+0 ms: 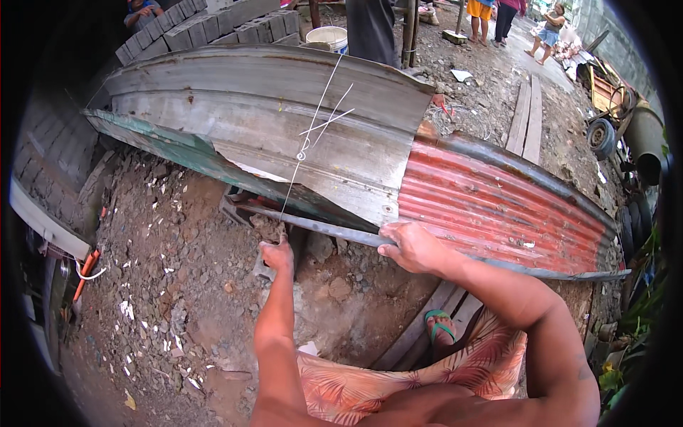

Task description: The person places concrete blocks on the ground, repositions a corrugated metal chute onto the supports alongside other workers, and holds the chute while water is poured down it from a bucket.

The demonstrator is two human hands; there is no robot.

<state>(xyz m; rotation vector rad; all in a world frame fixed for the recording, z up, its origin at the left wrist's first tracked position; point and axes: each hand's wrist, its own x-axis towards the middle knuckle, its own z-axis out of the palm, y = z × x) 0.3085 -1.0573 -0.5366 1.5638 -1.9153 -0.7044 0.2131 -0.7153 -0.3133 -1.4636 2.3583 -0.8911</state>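
Note:
A grey metal roofing sheet [277, 117] lies bent in front of me, beside a red corrugated sheet [491, 206]. A green sheet [160, 142] shows under the grey one's near left side. My right hand [413, 248] grips the near metal edge where grey and red sheets meet. A thin pale wire [320, 107] crosses the grey sheet, with a twisted loop and loose ends partway along. Its lower end runs down toward my left hand [277, 255], which is closed just below the sheets' edge. What its fingers hold is hidden. A concrete block [238, 206] sits beneath the sheets.
Rubble-strewn soil [178, 285] spreads at left. Planks [420, 324] lie near my sandalled foot [441, 327]. Stacked blocks [206, 32] and a white bucket [327, 37] stand behind the sheets. A person in dark trousers [371, 32] is close behind; others stand farther back. A wheel [602, 138] is at right.

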